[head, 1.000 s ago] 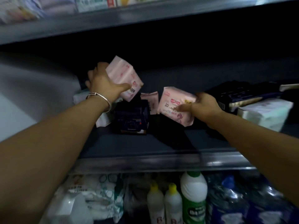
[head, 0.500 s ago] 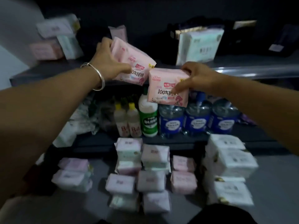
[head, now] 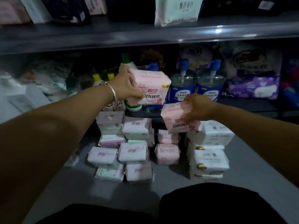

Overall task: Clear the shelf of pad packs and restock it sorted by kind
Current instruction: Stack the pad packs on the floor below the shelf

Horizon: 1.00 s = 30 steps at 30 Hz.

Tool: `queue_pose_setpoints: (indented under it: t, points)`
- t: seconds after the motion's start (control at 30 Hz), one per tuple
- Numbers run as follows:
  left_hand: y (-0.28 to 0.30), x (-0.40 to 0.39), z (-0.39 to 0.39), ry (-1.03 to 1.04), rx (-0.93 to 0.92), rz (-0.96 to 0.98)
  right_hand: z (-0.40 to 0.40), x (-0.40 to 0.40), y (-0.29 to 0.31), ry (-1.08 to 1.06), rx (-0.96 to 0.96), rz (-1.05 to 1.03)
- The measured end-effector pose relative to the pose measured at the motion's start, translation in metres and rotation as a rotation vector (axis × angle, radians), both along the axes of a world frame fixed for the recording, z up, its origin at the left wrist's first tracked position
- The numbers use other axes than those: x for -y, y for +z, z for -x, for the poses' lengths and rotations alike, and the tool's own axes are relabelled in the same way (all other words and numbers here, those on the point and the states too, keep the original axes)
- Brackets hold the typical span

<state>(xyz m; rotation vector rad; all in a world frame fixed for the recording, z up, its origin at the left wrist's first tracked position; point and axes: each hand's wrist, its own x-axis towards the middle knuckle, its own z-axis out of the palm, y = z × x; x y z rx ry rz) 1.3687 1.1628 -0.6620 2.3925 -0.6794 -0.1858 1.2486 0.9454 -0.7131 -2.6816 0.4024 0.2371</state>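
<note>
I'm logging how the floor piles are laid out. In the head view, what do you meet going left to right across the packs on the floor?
Pale pink-and-mint packs → small pink packs → white packs with gold tabs.

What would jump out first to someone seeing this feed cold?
Two arms reach forward at the centre, each hand gripping a pink pad pack: the left hand holds one pink pack up in front of the bottles, while the right hand holds another lower, above the floor piles. Below them, sorted stacks of pad packs cover the grey floor, with white packs piled at the right.
</note>
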Motion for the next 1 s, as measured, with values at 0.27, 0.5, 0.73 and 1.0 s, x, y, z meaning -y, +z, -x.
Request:
queue_pose_setpoints:
  t: [0.27, 0.5, 0.73, 1.0]
  points:
    - [-0.026, 0.0, 0.026, -0.194, -0.196, -0.202, -0.011, 0.0, -0.034, -0.038, -0.064, 0.164]
    - [-0.061, 0.004, 0.038, -0.264, -0.304, -0.299, -0.028, -0.006, -0.091, -0.001, -0.112, 0.132]
    - [-0.118, 0.018, 0.052, -0.327, -0.294, -0.441, -0.042, -0.001, -0.142, 0.025, -0.058, 0.082]
    - [-0.18, 0.047, 0.066, -0.29, -0.147, -0.557, -0.052, 0.004, -0.169, 0.153, -0.249, 0.193]
